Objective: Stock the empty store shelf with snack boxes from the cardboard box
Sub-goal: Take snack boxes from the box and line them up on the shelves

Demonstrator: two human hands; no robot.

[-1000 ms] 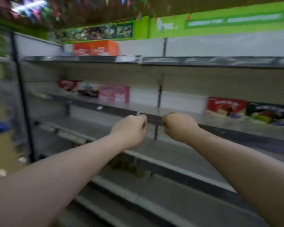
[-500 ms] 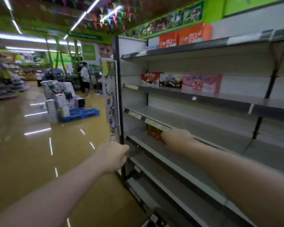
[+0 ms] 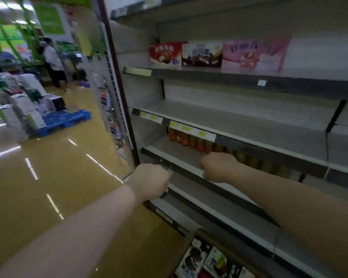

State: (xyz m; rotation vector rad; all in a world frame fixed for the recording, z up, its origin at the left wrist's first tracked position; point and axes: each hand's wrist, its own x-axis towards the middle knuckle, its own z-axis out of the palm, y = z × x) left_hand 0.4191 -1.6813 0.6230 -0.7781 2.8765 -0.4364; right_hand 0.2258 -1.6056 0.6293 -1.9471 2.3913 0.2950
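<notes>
Left hand: your left hand is curled over, knuckles up, at the near left end of a low shelf; the fingers bend down over the shelf's dark front rail, and you cannot tell whether they truly grip it, since the fingertips are hidden.
Right hand: your right hand sits farther right on the same shelf, fingers curled under and resting on the pale front edge; nothing shows inside it.
Gap between hands: they are near each other, apart, with the rail running between them.
Cardboard box: the cardboard box is low and near, below your arms, at the foot of the shelving; only part of it is in view.
Snack boxes: the snack boxes lie inside that box, with dark and pale green packs showing.
Upper shelf: a red box, a dark box and a pink box stand side by side, touching.
Behind your right hand: a row of orange bottles stands far back on the low shelf, under yellow price tags.
Far left: a blue pallet with stacked cartons rests on the glossy floor; a person stands beyond it.
</notes>
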